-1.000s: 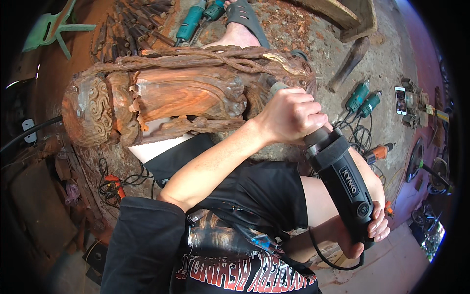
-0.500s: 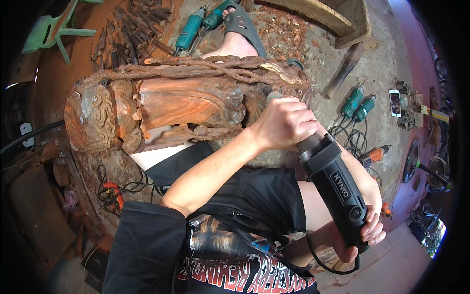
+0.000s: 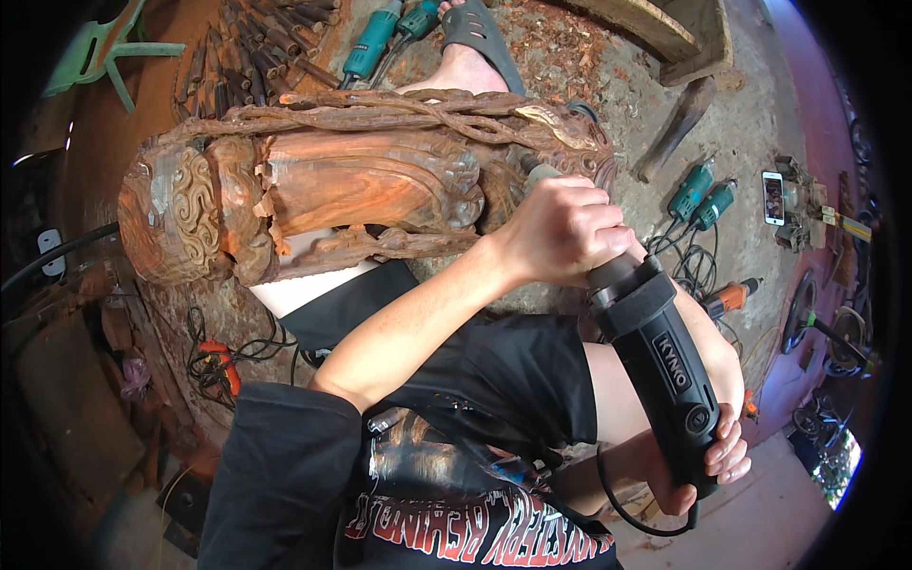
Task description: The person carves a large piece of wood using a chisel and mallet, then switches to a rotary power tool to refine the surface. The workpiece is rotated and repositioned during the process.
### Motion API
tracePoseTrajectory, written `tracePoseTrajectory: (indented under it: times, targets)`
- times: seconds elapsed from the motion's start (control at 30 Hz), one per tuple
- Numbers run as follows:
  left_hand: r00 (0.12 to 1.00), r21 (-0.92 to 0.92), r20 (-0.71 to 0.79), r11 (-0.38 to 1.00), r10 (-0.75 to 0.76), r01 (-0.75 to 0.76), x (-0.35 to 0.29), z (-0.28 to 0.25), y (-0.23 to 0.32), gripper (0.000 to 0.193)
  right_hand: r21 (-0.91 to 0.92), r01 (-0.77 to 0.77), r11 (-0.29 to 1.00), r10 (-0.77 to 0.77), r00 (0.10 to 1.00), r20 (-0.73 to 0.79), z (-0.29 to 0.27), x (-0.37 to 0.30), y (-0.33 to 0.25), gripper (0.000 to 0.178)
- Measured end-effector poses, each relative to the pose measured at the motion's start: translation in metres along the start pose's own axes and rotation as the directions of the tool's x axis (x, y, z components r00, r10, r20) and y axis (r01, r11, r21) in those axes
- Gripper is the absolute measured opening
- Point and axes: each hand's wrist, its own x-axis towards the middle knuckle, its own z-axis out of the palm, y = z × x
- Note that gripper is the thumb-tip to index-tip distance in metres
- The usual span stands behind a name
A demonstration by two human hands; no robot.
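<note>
A long carved wooden figure (image 3: 370, 185), reddish brown with swirling relief and twisted branch-like edges, lies across my leg. A black electric straight grinder (image 3: 655, 328) slants from the lower right up to the carving's right part. My left hand (image 3: 575, 228) is closed round the grinder's front neck. Just past the fist, the narrow dark tip (image 3: 529, 163) is at the carved surface; whether it touches cannot be made out. At the rear end, my right hand (image 3: 725, 458) grips the grinder's body, fingers wrapped round it beside the cord (image 3: 617, 508).
Several chisel-like tools (image 3: 252, 57) lie in a heap at the far left. Teal power tools (image 3: 372, 43) lie near my foot; two more (image 3: 703, 195) are at the right with cables. A phone (image 3: 774, 198), an orange tool (image 3: 731, 297) and a wooden trough (image 3: 698, 57) are around.
The carving appears slightly higher in the picture. The grinder and my left hand sit slightly farther right; both grips are unchanged.
</note>
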Motion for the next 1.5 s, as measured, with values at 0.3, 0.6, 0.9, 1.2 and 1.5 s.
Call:
tracePoseTrajectory:
  times: [0.3, 0.6, 0.9, 1.2, 1.5]
  targets:
    - [0.997, 0.029, 0.07, 0.999, -0.034, 0.033, -0.001, -0.008, 0.002, 0.008, -0.052, -0.025, 0.998, 0.025, 1.0, -0.008, 0.013, -0.003, 0.001, 0.043]
    - [0.984, 0.021, 0.176, 0.999, -0.042, 0.039, -0.001, -0.021, 0.0, 0.008, -0.096, -0.033, 0.995, 0.028, 0.998, -0.049, 0.016, -0.011, 0.005, 0.046]
    - [0.977, 0.0, 0.209, 0.999, -0.041, 0.042, 0.001, -0.021, -0.001, 0.009, -0.085, -0.023, 0.996, 0.012, 0.992, -0.123, 0.024, -0.011, 0.01, 0.047]
    - [0.967, 0.081, 0.23, 0.992, -0.109, 0.093, 0.007, -0.039, 0.013, 0.014, -0.006, -0.047, 0.999, 0.045, 0.988, -0.145, 0.004, -0.002, 0.005, 0.05]
    - [0.998, -0.045, 0.057, 0.998, -0.036, 0.039, 0.015, -0.016, 0.021, 0.019, 0.081, 0.08, 0.994, -0.097, 0.964, 0.248, 0.028, 0.016, -0.005, 0.022]
